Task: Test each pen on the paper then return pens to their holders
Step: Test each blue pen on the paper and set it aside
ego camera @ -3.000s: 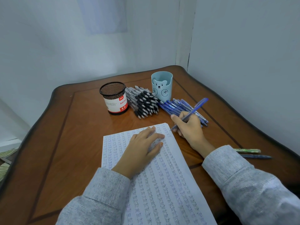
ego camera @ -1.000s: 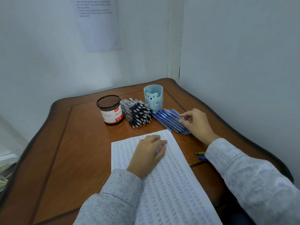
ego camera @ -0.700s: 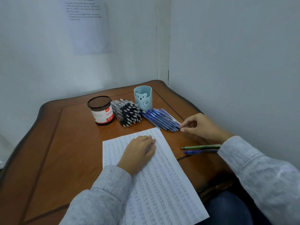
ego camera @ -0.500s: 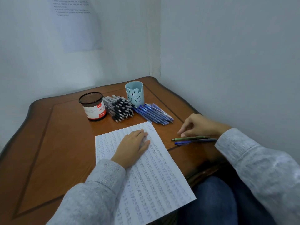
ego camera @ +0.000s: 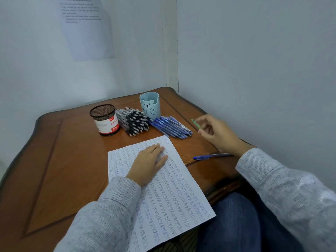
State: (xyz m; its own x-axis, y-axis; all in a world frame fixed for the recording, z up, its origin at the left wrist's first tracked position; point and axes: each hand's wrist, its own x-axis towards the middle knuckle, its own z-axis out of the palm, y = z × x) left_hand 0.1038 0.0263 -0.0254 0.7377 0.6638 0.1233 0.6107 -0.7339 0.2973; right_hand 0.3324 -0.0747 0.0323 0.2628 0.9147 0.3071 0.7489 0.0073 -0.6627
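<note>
Pale walls are meeting in a corner behind a dark wooden table [ego camera: 60, 160], with a printed sheet [ego camera: 85, 28] hanging on the left wall. The left hand [ego camera: 151, 159] is lying flat with straight fingers on the upper part of the paper [ego camera: 169, 197], which is covered in rows of small writing and is overhanging the table's near edge. The right hand [ego camera: 216, 133], somewhat blurred, is hovering above the table just right of the blue pens [ego camera: 171, 126] and is pinching a green pen [ego camera: 196, 124] between its curled fingers, the pen's end sticking out up and to the left. A single blue pen [ego camera: 211, 156] is lying on the wood below that hand, near the wrist, between the sleeve and the paper's right edge. The black pens [ego camera: 134, 122] are lying in a heap between the mesh holder [ego camera: 105, 119] and the bear holder [ego camera: 150, 105], both standing upright at the back; the blue pens are fanning out in front of the bear holder.
</note>
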